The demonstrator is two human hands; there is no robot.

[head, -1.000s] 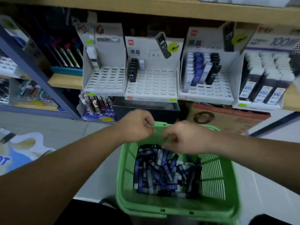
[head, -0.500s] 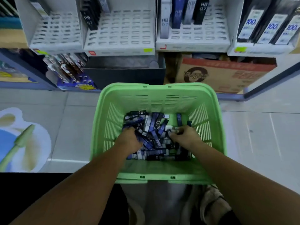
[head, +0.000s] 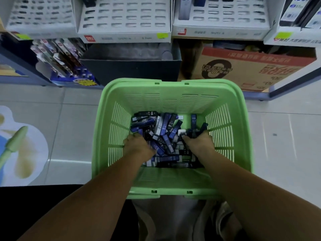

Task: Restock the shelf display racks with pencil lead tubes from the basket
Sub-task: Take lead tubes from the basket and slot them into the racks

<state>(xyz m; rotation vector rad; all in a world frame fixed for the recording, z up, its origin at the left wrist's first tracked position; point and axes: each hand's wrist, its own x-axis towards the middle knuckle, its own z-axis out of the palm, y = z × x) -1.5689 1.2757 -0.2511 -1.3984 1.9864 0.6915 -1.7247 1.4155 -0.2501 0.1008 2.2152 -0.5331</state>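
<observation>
A green plastic basket (head: 173,94) stands on the floor below me, holding a heap of blue, black and white pencil lead tubes (head: 165,129). Both my hands are down inside it. My left hand (head: 139,146) is dug into the left side of the heap, fingers curled among the tubes. My right hand (head: 199,143) grips a bunch of dark tubes that stick up past its fingers. White slotted display racks (head: 125,16) sit on the shelf above, mostly bare, with a few tubes at the top edge.
Under the shelf stand a dark bin (head: 132,66), a cardboard box (head: 251,66) and a blue tray of carded pens (head: 66,63). A blue shelf frame (head: 293,80) runs at the right. Tiled floor with a printed sticker (head: 19,145) lies to the left.
My view has tilted further down and closer to the basket. Both hands went from the basket's rim into the heap, and the right hand has gathered a bunch of tubes.
</observation>
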